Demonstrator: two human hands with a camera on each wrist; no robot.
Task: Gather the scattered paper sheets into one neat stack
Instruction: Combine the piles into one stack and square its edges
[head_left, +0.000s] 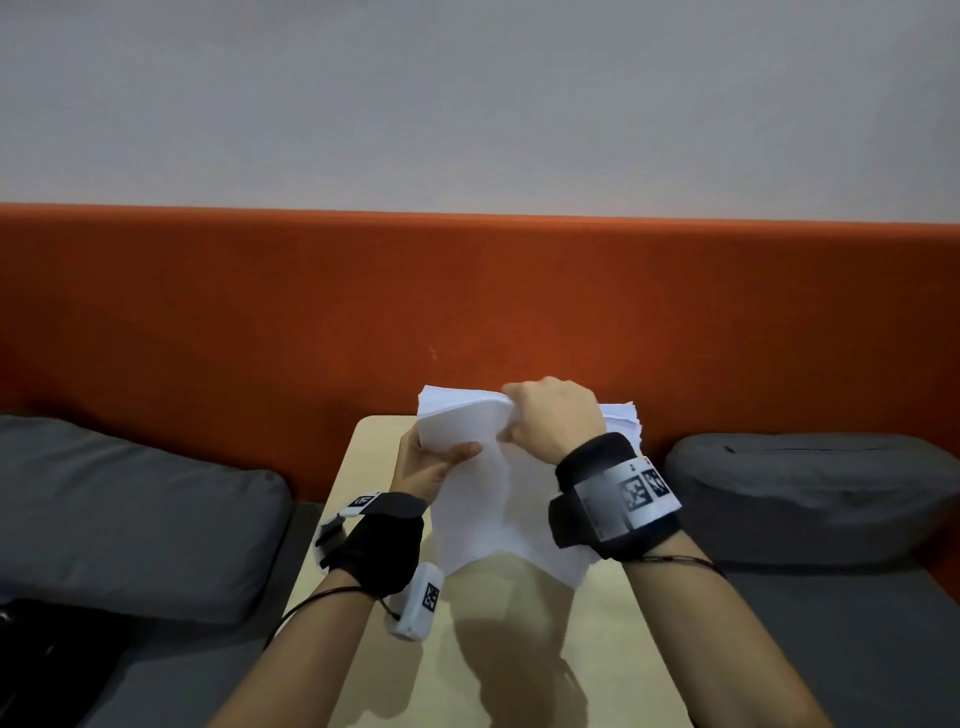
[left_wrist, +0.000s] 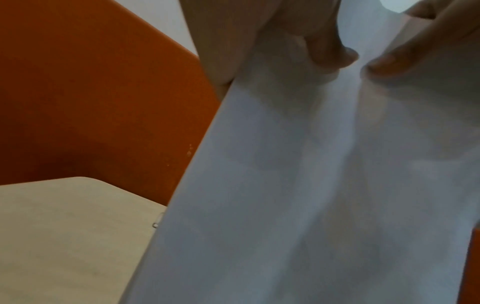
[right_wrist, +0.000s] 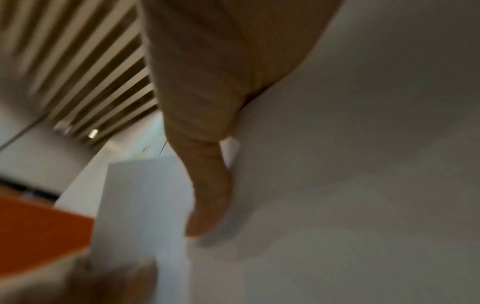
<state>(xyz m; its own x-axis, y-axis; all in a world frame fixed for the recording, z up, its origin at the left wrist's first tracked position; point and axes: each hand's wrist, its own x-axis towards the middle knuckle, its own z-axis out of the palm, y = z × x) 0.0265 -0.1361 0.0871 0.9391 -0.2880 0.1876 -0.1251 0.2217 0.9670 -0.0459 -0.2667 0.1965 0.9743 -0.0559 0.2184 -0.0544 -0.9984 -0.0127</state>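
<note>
I held the paper sheets (head_left: 483, 499) up off the counter (head_left: 524, 649), between my two hands and straight ahead of me, so nothing had to be reached for. Nearest me, the bundle's lower corners hung loose and uneven above the middle of the counter, one corner dipping lower on the right side. The long axis ran from that near, hanging end up and away toward the counter's far edge, tilted rather than upright. My left hand (head_left: 434, 465) gripped the sheets from the left side about midway up, the thumb curled over the front face and the fingers behind. My right hand (head_left: 553, 415) sat farther along and higher, its fingers (left_wrist: 330, 51) curled over the top end and pinching the upper edge; the right wrist view was too blurred to add much beyond one finger lying against the paper. At that far end the edges fanned out unevenly, and more white edges showed just behind my right hand near the far right corner of the counter; I could not tell whether those belonged to the held bundle or lay apart. Judging by that, the coming move turned on dropping the near end squarely onto the counter to tap the edges flush, with the left hand steadying as the closer one.
</note>
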